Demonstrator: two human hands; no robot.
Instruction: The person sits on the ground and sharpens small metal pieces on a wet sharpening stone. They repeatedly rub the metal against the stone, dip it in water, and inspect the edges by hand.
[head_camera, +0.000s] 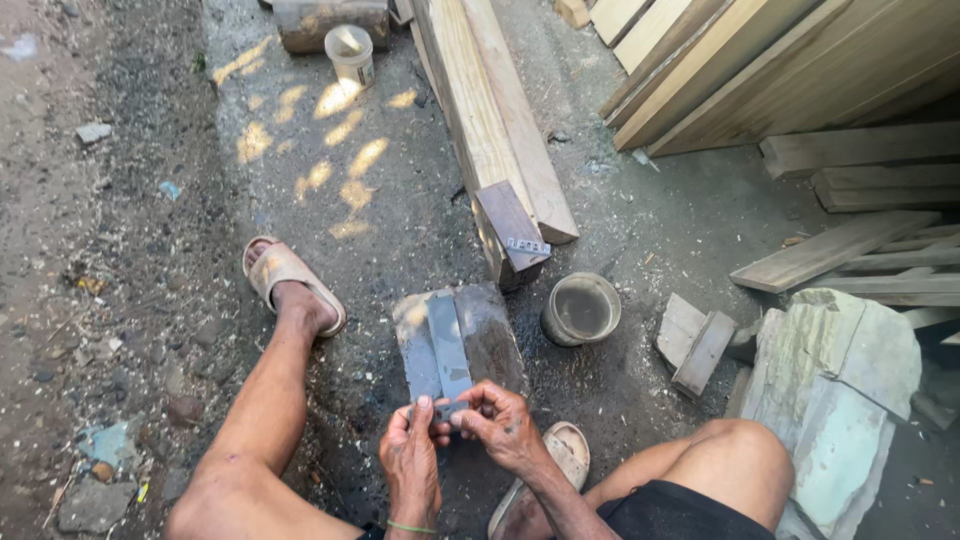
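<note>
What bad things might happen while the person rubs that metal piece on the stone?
The flat metal blade is pinched at its near end by the bare left hand and right hand, with no gloves, so a slip on the wet sharpening stone might cut a finger. The small pot of water stands close beside the stone and might get knocked over. The feet wear only open sandals, so a dropped blade might hurt toes.
</note>
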